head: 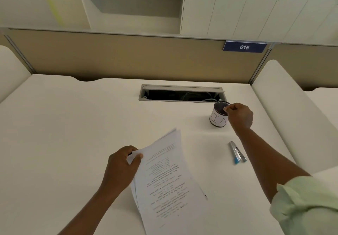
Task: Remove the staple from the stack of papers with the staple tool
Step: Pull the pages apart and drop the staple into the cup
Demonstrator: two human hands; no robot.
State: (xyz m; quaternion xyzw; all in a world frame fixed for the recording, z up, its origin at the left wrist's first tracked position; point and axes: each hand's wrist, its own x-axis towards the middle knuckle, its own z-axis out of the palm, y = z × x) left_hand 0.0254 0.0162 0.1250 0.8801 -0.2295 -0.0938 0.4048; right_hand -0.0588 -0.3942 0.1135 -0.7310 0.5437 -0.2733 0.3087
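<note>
A stack of printed papers (164, 176) rests on the white desk (73, 124), its far end lifted. My left hand (121, 167) grips the stack at its left edge, thumb on top. The staple tool (237, 153), silver with blue tips, lies alone on the desk to the right of the papers. My right hand (238, 115) hovers over the open mouth of a small dark can with a white label (216, 120), thumb and fingertip pinched together. Anything between the fingertips is too small to see. No staple is visible on the papers.
An open cable slot (181, 95) is set into the desk just behind the can. A beige partition (128, 59) with a blue "015" sign (244, 47) closes off the back. White padded side panels (285, 110) flank the desk.
</note>
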